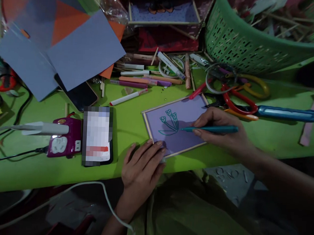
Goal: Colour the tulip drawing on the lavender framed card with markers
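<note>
teal pen [221,128] clamped in right fingers [205,117], tip seemingly on purple card [191,112], parted left fingers [146,151] atop corner

Dim light, soft shadows, pixelated phone screen [97,134]

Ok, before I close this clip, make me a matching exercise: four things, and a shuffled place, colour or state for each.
1. teal marker
2. socket block
3. plastic basket
4. left hand

A. green, at the upper right
B. resting at the edge of the framed purple card
C. gripped in the right hand
D. magenta, beside the lit smartphone

Pairs: 1-C, 2-D, 3-A, 4-B
</note>
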Tool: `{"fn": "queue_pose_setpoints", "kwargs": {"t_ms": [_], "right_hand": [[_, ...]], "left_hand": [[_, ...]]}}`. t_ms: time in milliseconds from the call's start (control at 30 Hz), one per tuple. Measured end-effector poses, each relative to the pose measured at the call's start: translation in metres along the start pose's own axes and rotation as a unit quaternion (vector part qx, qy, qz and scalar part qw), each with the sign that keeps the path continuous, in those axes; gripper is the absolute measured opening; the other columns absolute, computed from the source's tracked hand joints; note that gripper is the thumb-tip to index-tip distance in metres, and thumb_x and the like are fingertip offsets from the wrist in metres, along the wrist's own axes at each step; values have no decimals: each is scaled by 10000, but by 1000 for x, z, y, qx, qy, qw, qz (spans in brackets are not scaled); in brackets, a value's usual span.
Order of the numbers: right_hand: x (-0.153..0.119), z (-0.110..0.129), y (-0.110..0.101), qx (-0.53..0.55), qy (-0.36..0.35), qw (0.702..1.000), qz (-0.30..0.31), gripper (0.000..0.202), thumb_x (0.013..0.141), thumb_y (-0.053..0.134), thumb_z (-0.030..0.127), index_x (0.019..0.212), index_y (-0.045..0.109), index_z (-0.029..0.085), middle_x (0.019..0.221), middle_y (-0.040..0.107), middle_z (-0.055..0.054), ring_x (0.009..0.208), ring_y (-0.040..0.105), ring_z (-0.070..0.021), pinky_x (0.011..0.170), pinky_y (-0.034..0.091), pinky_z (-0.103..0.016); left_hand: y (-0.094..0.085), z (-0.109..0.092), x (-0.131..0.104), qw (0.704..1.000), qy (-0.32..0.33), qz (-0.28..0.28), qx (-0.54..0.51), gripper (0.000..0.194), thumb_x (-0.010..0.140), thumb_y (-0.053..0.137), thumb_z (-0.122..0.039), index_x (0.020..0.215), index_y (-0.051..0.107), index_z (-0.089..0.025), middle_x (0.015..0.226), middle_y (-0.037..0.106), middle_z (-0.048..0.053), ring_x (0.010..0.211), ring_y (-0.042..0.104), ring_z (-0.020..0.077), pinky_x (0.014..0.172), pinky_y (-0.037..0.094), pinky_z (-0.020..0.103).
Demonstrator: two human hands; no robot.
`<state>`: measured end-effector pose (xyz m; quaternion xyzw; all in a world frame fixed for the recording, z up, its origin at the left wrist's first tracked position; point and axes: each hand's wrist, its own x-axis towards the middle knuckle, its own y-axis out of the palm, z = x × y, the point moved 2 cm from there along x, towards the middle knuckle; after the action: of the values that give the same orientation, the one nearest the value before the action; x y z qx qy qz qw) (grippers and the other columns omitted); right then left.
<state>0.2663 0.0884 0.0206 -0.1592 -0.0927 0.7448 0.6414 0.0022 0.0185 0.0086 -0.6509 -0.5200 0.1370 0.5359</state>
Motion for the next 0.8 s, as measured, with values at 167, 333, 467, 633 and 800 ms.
{"fn": "queue_pose_setpoints", "kwargs": {"t_ms": [167, 333, 467, 633, 800], "right_hand": [[2, 3, 2, -18, -11, 1000, -5, 291, 824, 853, 480, 774, 622, 310, 758, 650, -25, 701, 596, -240, 601, 479, -400], [2, 2, 3, -17, -15, 1000, -2, 285, 820, 859, 482, 781, 637, 307, 761, 663, -24, 691, 599, -234, 581, 496, -397], [1, 0, 3, -21, -11, 1000, 7, 247, 842, 839, 439, 782, 641, 305, 766, 665, -23, 698, 604, -234, 592, 490, -395], [0, -2, 3, -26, -16, 1000, 3, 210, 844, 824, 404, 794, 641, 313, 770, 662, -21, 691, 609, -243, 597, 476, -402], [0, -1, 5, -26, -30, 999, -4, 193, 844, 823, 358, 786, 645, 307, 753, 662, -24, 675, 615, -245, 595, 467, -400]], "left_hand": [[1, 0, -1, 1000, 2, -5, 0, 292, 1011, 669, -224, 1295, 726, -261, 1317, 795, 3, 1296, 717, 204, 1210, 448, 424], [1, 0, -1, 1000, 2, -1, 1, 300, 1017, 658, -234, 1307, 723, -275, 1327, 791, 1, 1300, 714, 199, 1212, 446, 421], [1, 1, -1, 1000, 4, -4, -3, 280, 1025, 651, -241, 1296, 721, -256, 1322, 793, 6, 1297, 714, 202, 1206, 444, 423], [1, 0, 0, 1000, 3, 2, -5, 276, 1021, 652, -226, 1284, 731, -256, 1316, 795, 17, 1291, 719, 213, 1198, 440, 425], [0, 0, 1, 1000, 3, -2, -1, 281, 1027, 647, -240, 1297, 720, -265, 1314, 795, 7, 1283, 723, 211, 1186, 453, 431]]}}
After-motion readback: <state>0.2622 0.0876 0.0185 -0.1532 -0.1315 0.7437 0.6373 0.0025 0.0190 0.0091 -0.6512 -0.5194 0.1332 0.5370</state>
